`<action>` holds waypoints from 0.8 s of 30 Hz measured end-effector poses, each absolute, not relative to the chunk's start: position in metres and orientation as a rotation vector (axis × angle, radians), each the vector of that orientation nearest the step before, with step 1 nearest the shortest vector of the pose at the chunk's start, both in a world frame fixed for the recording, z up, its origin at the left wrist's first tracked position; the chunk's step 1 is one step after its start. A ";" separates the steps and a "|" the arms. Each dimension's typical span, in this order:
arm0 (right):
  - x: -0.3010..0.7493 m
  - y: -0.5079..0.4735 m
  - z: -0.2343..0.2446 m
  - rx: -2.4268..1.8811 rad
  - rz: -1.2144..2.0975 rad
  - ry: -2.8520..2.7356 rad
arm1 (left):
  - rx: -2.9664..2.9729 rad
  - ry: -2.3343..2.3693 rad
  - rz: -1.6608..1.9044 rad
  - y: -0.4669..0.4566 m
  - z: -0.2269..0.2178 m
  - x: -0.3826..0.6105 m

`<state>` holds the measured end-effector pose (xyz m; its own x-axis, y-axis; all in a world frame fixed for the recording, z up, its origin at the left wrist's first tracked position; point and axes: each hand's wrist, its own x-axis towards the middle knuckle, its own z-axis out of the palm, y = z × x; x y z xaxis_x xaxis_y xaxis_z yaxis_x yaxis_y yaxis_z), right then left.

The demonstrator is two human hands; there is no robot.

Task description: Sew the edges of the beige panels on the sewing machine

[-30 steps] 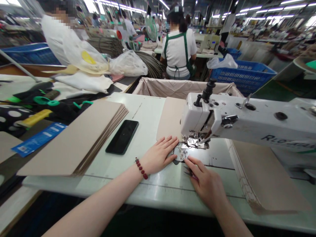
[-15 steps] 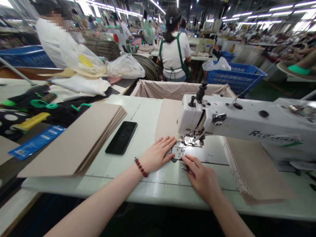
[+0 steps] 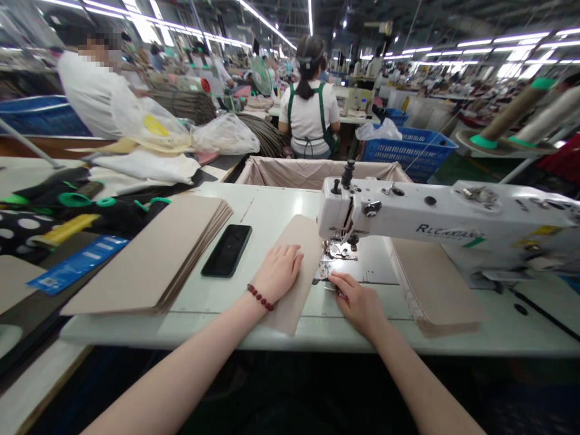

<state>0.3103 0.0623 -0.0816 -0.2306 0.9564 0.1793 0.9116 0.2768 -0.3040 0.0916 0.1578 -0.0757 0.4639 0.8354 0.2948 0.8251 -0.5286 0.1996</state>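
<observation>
My left hand (image 3: pixel 278 273) lies flat on a beige panel of stiff sheet material (image 3: pixel 294 284), which runs from the table's front part to beside the needle area. Its fingers are slightly apart. My right hand (image 3: pixel 360 305) rests on the table near the presser foot (image 3: pixel 338 251) of a white industrial sewing machine (image 3: pixel 399 211). It pinches small thread snips (image 3: pixel 336 292), mostly hidden by my fingers. A red beaded bracelet (image 3: pixel 260 297) circles my left wrist.
A stack of beige panels (image 3: pixel 154 254) and a black phone (image 3: pixel 226 250) lie left of my hands, with another stack (image 3: pixel 430 284) right of the machine. A cloth-lined bin (image 3: pixel 312 172) stands behind the table. A co-worker in a green apron (image 3: pixel 309 118) sits beyond.
The beige panel has slid from behind the machine head toward me and now extends past the table's ruler line. My left hand moved onto it. My right hand stays near the needle.
</observation>
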 end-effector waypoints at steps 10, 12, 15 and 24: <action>0.336 -0.026 -0.076 -1.889 0.519 -1.708 | 2.732 1.295 0.319 0.059 -0.087 0.063; 0.339 -0.049 -0.082 -1.928 0.578 -1.606 | 2.749 1.167 0.286 0.046 -0.084 0.068; 0.339 -0.074 -0.093 -1.952 0.631 -1.525 | 2.771 1.121 0.278 0.040 -0.082 0.077; 0.326 -0.080 -0.116 -2.007 0.594 -1.570 | 2.871 1.121 0.305 0.041 -0.084 0.082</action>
